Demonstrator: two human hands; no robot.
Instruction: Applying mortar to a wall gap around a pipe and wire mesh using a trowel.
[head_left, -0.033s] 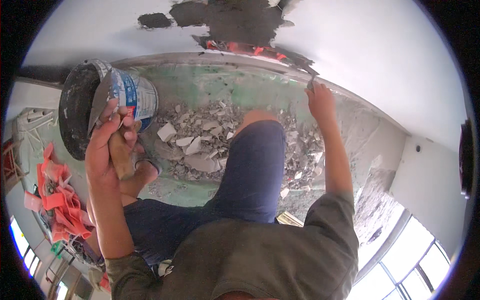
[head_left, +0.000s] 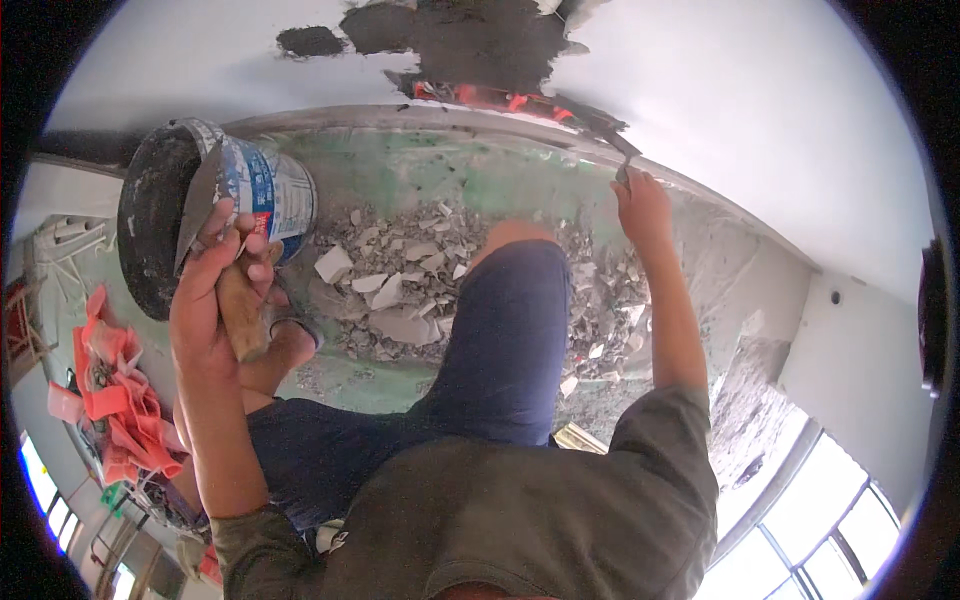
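Left hand [head_left: 208, 270] clamped round wooden-handled trowel [head_left: 241, 315], thin grey blade upright in front of bucket [head_left: 285, 190]; right hand [head_left: 645, 205] clamped on small grey scraper [head_left: 622, 144], blade at wall base [head_left: 655, 163], near ragged dark patch [head_left: 485, 45]

The floor [head_left: 370, 165] below me shows green through grey dust, and its far edge runs along the foot of the wall. Rubble [head_left: 405, 255] is spread over the middle, from crumbs to flat pale slabs, with my bent leg [head_left: 510, 340] hiding part of it. One white chunk [head_left: 333, 264] lies at the heap's left side. Left of the heap, near the floor's far edge, is a blue-and-white bucket [head_left: 275, 190]; I can't tell whether it leans. Toward the far right corner, the floor turns pale grey.
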